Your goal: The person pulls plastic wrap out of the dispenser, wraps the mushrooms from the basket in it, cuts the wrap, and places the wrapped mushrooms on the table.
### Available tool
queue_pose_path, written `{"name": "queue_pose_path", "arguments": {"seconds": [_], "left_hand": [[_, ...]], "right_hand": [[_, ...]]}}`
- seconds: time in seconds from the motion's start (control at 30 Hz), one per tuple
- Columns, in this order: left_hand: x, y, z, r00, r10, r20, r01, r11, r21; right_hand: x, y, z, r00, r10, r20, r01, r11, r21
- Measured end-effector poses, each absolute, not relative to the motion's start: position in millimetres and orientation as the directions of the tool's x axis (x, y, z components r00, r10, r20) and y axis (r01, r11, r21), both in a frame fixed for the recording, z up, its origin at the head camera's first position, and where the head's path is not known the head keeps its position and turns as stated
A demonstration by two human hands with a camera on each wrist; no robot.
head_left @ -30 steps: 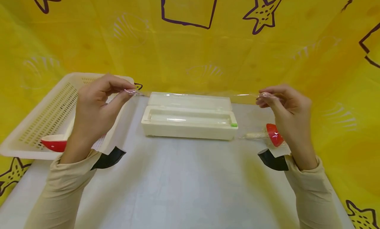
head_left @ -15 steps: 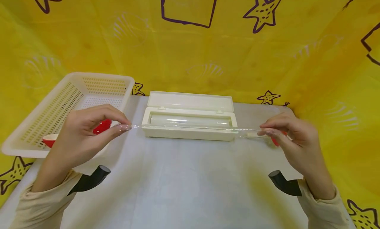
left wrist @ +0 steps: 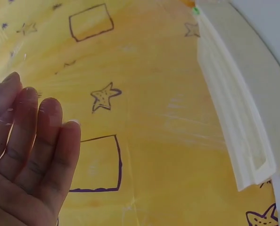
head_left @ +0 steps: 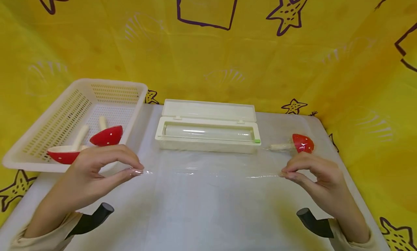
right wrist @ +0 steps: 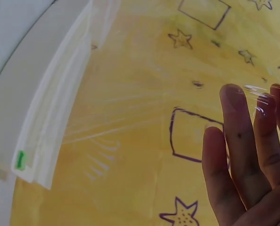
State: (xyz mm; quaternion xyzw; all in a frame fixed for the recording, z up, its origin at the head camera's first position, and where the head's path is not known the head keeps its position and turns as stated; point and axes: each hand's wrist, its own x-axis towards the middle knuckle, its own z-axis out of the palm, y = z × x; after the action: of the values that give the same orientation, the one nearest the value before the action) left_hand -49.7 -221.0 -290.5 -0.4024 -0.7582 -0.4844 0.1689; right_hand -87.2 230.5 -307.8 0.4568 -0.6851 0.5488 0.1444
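A clear sheet of cling film [head_left: 192, 169] is stretched between both hands over the white table, in front of the cling film dispenser [head_left: 208, 145]. Its left corner is pinched between thumb and index finger of my left hand [head_left: 97, 173]. My right hand [head_left: 320, 180] pinches the right corner the same way. In both wrist views the film shows as shiny creases reaching toward the dispenser. The dispenser's lid [head_left: 208, 110] stands open at the back, with the film roll [head_left: 208, 132] inside and a green slider [head_left: 257, 141] at the right end.
A white perforated basket [head_left: 32, 142] at the left holds two red ladles with pale handles, one ladle [head_left: 109, 136] behind the other ladle [head_left: 63, 157]. Another red ladle [head_left: 303, 143], wrapped in film, lies right of the dispenser. A yellow patterned sheet [head_left: 202, 63] hangs behind.
Both hands have come down and toward the body, drawing the film from above the dispenser, across its front, to over the table before it. The basket's ladles and wrapped ladle are now uncovered.
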Motion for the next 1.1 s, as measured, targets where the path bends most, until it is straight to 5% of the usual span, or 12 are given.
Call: {"name": "queue_pose_path", "arguments": {"seconds": [0.37, 0.8, 1.1], "left_hand": [[-24.3, -223.3, -303.3, -0.736, 0.497, 0.459, 0.666, 0.412, 0.622], [-13.0, -219.5, -346.1, -0.729, 0.526, 0.438, 0.651, 0.338, 0.679], [-6.7, -219.9, -380.9, -0.767, 0.516, 0.382, 0.587, 0.322, 0.743]], "right_hand": [[-68.2, 234.8, -339.5, -0.585, -0.527, 0.616, -0.728, 0.005, -0.686], [-58.4, 237.1, -387.9, -0.648, -0.582, 0.492, -0.629, 0.044, -0.776], [-52.3, 237.0, -412.5, -0.75, -0.597, 0.285, -0.496, 0.223, -0.839]]}}
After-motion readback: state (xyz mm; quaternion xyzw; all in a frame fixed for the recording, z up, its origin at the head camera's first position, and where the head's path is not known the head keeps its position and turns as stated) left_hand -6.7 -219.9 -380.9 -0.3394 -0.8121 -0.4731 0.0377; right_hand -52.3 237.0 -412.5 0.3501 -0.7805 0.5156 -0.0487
